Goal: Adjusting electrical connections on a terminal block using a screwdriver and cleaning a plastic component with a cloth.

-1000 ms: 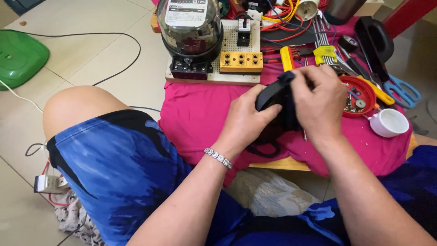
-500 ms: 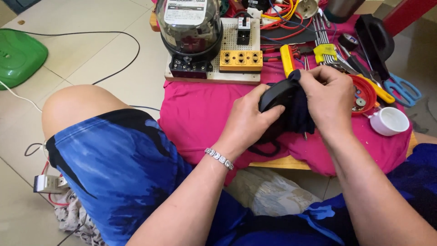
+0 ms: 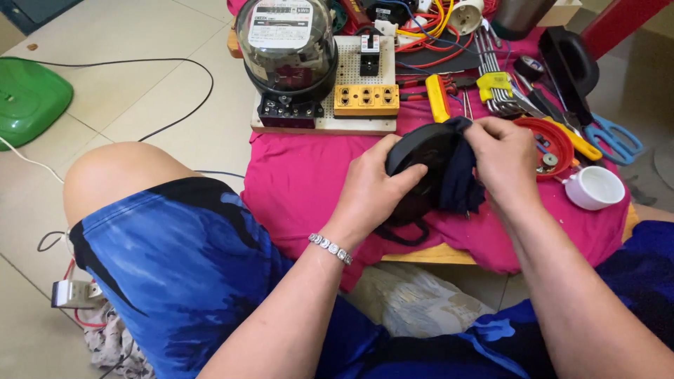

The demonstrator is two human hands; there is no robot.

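Note:
My left hand (image 3: pixel 368 189) grips a black rounded plastic part (image 3: pixel 420 151) from below, over the pink cloth (image 3: pixel 302 189) on the low table. My right hand (image 3: pixel 507 158) presses a dark blue rag (image 3: pixel 460 184) against the part's right side. A silver bracelet (image 3: pixel 330 248) sits on my left wrist. A black strap hangs under the part.
Behind stand a round glass electric meter (image 3: pixel 286 49) on a pegboard with a yellow socket block (image 3: pixel 366 100), tangled wires (image 3: pixel 428 28), wrenches (image 3: pixel 495 88), a red dish (image 3: pixel 551 140), a white cup (image 3: pixel 595 188) and blue scissors (image 3: pixel 614 140). A green object (image 3: pixel 28 98) lies on the tiled floor, left.
My right hand has slid with the rag from the top of the black part down to its right side. The left hand keeps the same grip.

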